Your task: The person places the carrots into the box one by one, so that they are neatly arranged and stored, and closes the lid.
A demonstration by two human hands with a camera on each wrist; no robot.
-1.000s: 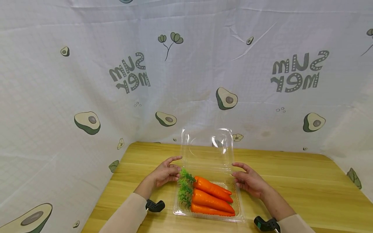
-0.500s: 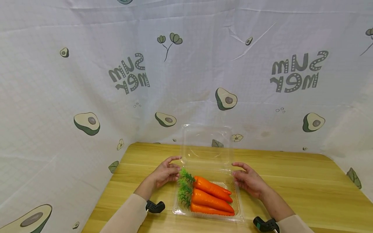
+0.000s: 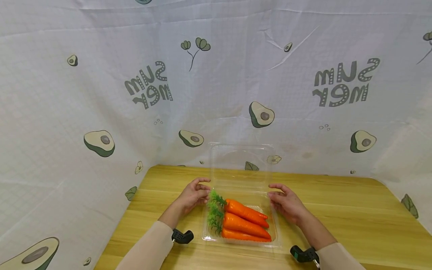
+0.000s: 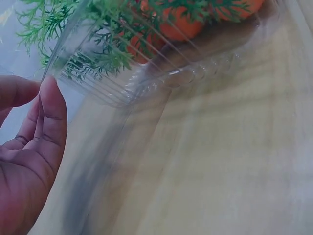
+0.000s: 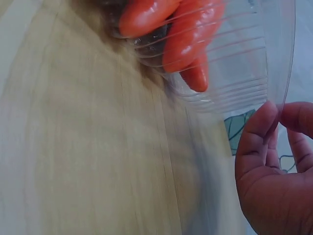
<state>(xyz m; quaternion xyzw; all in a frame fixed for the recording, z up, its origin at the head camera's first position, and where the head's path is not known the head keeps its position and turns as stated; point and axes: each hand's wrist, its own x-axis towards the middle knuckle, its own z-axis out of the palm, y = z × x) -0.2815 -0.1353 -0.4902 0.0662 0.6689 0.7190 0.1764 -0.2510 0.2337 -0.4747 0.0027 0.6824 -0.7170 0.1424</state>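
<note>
Several shiny orange carrots [image 3: 245, 223] with feathery green tops [image 3: 215, 213] lie side by side in a clear plastic clamshell box [image 3: 243, 243]. Its hinged lid [image 3: 241, 165] is raised at the far side. My left hand [image 3: 194, 194] pinches the box rim at the left far corner between thumb and finger, as the left wrist view confirms. At the opposite corner my right hand [image 3: 288, 202] pinches the rim the same way; in the right wrist view the carrot tips [image 5: 193, 54] show through the ribbed wall. Whether the whole base touches the table is hard to tell.
Beneath is a wood-grain table [image 3: 337, 221] reaching out on both sides. A pale cloth [image 3: 216, 93] printed with avocados hangs behind and to the sides, close behind the lid. Black wrist cameras [image 3: 182, 236] sit on both wrists.
Both hands and the box with the carrots have shifted slightly away from me, mostly in the last half second. The lid has swung a little, its reflections changing. Both grips stay the same.
</note>
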